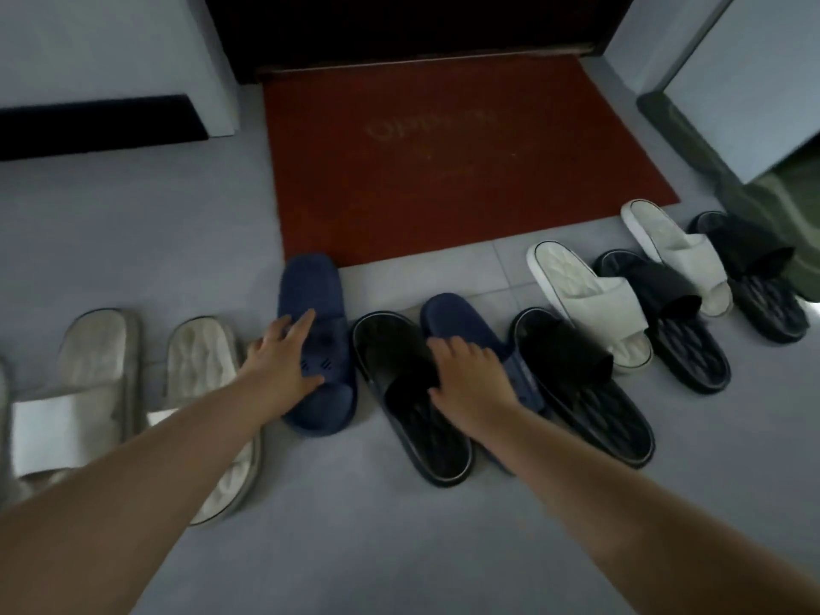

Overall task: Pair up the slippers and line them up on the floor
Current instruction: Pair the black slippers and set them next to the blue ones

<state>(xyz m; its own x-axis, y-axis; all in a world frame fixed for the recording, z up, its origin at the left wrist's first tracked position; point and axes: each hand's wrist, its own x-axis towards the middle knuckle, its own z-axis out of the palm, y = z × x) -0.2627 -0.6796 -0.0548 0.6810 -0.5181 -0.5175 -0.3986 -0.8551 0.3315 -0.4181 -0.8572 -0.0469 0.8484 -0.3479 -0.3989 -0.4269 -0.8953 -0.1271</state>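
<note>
Two navy slippers lie apart on the grey floor. My left hand (284, 361) is spread over the strap of the left navy slipper (310, 286), thumb on its near side. My right hand (470, 379) closes over the strap of the right navy slipper (457, 317), which is wedged between two black slippers (395, 348) (590, 392). To the left, two beige slippers (97, 348) (199, 357) lie side by side. To the right, white slippers (590, 299) (674, 250) alternate with black ones (674, 344) (754, 277).
A red doormat (443, 162) lies beyond the row, in front of a dark door (399, 24). An olive-green object (772, 201) and a white cabinet (754, 82) stand at the right. Open grey floor (377, 548) lies near me.
</note>
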